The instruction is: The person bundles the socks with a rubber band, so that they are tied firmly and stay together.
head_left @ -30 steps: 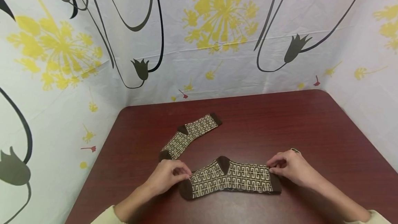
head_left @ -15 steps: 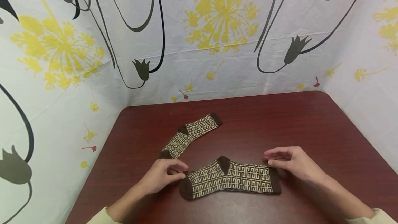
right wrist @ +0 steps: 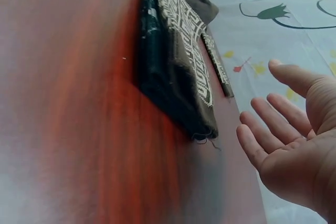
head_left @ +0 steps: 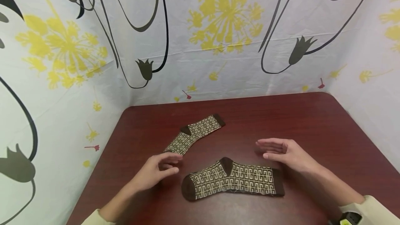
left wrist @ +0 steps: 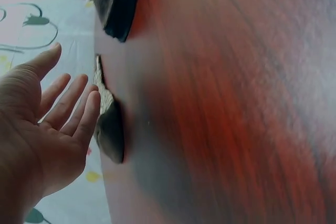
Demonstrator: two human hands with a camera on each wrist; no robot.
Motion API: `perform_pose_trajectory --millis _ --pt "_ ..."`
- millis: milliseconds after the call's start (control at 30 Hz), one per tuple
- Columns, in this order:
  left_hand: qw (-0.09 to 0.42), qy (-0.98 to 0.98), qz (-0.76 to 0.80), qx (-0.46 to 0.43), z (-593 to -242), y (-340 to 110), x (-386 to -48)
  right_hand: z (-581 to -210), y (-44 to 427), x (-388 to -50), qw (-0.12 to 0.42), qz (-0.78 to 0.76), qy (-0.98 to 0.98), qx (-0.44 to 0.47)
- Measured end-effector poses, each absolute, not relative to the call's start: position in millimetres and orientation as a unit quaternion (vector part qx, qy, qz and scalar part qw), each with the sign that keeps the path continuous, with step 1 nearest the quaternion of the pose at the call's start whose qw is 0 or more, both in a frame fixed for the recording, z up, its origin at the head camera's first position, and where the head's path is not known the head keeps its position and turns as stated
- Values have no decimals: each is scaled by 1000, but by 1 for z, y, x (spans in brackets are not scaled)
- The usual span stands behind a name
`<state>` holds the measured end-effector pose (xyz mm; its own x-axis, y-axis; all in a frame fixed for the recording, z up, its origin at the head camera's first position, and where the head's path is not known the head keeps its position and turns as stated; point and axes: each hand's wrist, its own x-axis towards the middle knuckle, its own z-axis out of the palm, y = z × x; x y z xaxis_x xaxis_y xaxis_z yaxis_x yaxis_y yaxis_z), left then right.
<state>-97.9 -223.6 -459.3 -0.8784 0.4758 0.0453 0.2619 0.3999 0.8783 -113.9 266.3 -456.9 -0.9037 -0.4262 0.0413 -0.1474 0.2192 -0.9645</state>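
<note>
Two brown socks with a cream key pattern lie flat. The nearer sock [head_left: 231, 180] stretches sideways, toe to the left and cuff to the right; the farther sock [head_left: 200, 129] slants up to the right. My left hand [head_left: 156, 169] hovers with loosely bent fingers left of the nearer toe, partly covering the far sock's toe. Above and behind the nearer cuff, my right hand [head_left: 290, 153] holds nothing, its fingers extended. Both palms look empty in the wrist views, the left hand [left wrist: 47, 124] beside a sock toe [left wrist: 111, 132], the right hand [right wrist: 294, 135] beside the cuff [right wrist: 202, 114].
The dark red table [head_left: 265, 121] has rounded far corners. White fabric [head_left: 175, 61] with yellow and grey flower prints surrounds it at the back and sides. A dark watch-like device [head_left: 350, 218] sits at the right sleeve.
Both hands have left the nearer sock: the left moved left and slightly up, the right moved up and away from the cuff, its fingers straightening. The socks stay in place.
</note>
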Motion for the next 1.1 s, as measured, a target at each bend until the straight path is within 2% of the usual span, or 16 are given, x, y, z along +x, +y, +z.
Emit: perform_pose_trajectory --millis 367,800,1100 --pt "79 799 564 194 -455 -249 -111 -458 244 -152 128 -608 759 -194" --pt "64 764 642 26 -466 -274 -119 -453 211 -208 139 -638 728 -207" --pt "81 731 675 -54 -471 -275 -118 -454 190 -238 144 -622 745 -195"
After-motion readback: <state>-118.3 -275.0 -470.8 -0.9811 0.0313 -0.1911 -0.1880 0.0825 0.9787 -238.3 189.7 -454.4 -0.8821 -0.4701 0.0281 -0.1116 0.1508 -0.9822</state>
